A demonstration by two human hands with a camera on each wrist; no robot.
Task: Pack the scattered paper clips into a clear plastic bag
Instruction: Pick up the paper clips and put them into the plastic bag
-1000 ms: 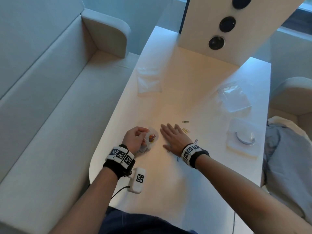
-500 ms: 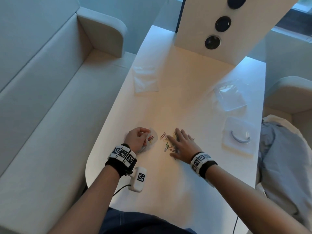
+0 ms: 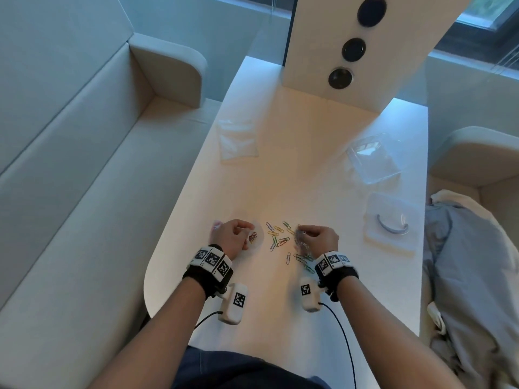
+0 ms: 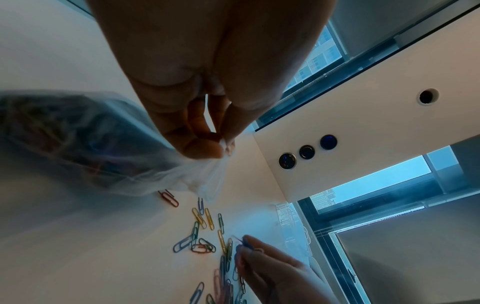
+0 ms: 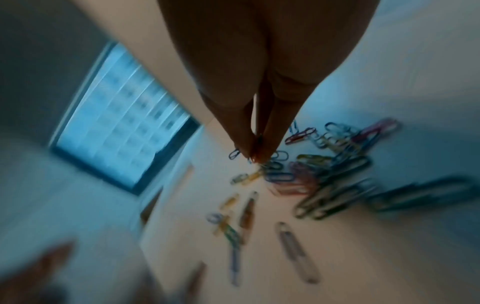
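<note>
My left hand [image 3: 243, 231] pinches the rim of a small clear plastic bag [image 3: 254, 239] that rests on the white table [image 3: 252, 299] with a few coloured clips inside. The left wrist view shows thumb and finger closed on the bag's edge [image 4: 225, 153]. Loose paper clips [image 3: 276, 235] lie between my hands. My right hand [image 3: 302, 231] is curled just above the table and pinches a clump of paper clips [image 3: 302, 244]. The right wrist view is blurred; my right hand [image 5: 257, 157] has its fingertips together over the pile of clips [image 5: 324, 164].
A second clear bag [image 3: 238, 138] lies flat at the far left of the table. A clear plastic box [image 3: 373, 158] and a white lid [image 3: 390, 223] sit at the right. A white panel with round sockets [image 3: 348, 49] stands at the back. Grey cloth [image 3: 471, 262] lies on the right seat.
My right hand lay flat on the clips and dragged them toward me; now it is curled and pinches a clump of them. My left hand has kept hold of the bag.
</note>
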